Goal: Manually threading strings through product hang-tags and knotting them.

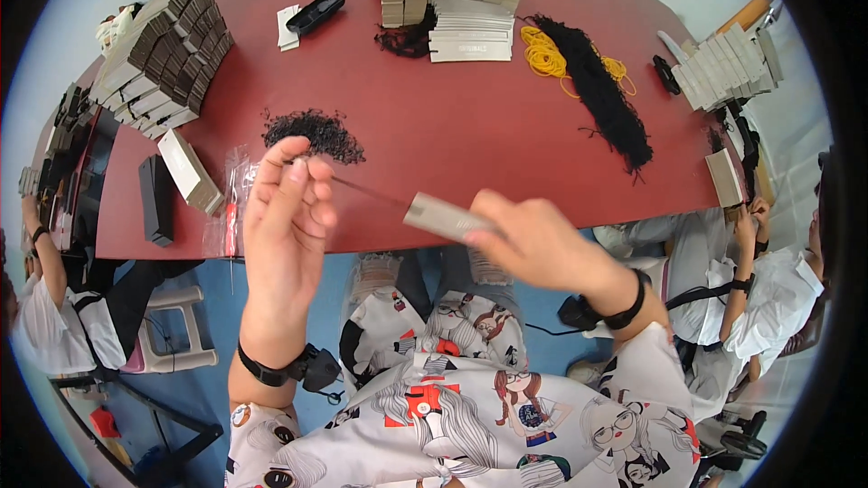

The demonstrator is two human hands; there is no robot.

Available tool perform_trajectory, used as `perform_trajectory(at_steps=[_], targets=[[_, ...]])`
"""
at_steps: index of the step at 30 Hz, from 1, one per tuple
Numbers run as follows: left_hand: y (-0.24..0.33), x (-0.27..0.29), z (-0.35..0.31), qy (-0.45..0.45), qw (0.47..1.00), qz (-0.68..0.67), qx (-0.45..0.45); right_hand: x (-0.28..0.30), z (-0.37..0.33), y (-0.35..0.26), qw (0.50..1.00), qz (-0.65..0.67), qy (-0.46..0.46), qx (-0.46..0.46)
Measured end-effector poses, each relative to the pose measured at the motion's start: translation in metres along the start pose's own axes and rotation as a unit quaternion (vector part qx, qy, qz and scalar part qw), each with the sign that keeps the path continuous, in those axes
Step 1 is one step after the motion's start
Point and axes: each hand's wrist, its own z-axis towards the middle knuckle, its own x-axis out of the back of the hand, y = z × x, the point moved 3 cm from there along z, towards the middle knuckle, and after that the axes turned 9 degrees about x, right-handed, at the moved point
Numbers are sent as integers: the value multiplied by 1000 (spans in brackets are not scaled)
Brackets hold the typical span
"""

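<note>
One pale tag point(434, 217) is clamped in the right hand point(535, 239) above one red table point(434, 131), near its edge; one dark cord point(369, 190), running from the tag, is pinched by the left hand point(289, 203).

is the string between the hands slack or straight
Straight: the dark string runs without sag from the left hand to the tag in the right hand.

At the red table point(407, 126)'s near edge, left hand point(289, 203) upright, fingertips pinched; right hand point(533, 237) reaching inward, fingers curled.
</note>
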Motion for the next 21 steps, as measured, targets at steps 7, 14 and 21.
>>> perform_trajectory(at_steps=[7, 14, 21], targets=[[-10, -12, 70, -7, 1000, 18, 16, 78, 77, 86, 962, -219, 134, 98], [18, 2, 85, 100, 971, 204, -70, 69, 143, 168, 986, -139, 69, -64], [33, 28, 38, 122, 710, 689, -80, 79, 130, 172, 957, -199, 208, -30]])
